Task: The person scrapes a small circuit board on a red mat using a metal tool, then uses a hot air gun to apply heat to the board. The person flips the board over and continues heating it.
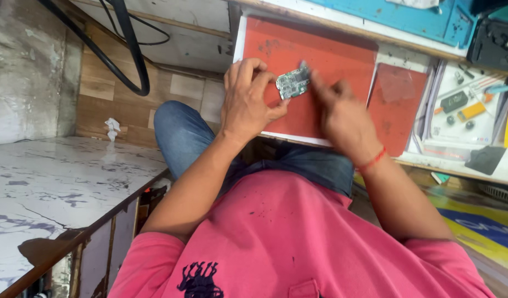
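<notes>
One small green circuit board (292, 84) pinched by left hand (247, 99) fingers, above one red mat (331, 60) on the table, right hand (342, 113) blurred at 3 o'clock, grip unclear, two hands.

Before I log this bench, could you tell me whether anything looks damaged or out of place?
A crumpled white scrap lies on the floor by the wall. The marble slab looks cracked. The circuit board seems intact between left hand and right hand.

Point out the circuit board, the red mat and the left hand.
circuit board (292, 84), head view, middle of its green face
red mat (342, 63), head view, bare part right of the board
left hand (248, 99), head view, back of the hand
</notes>
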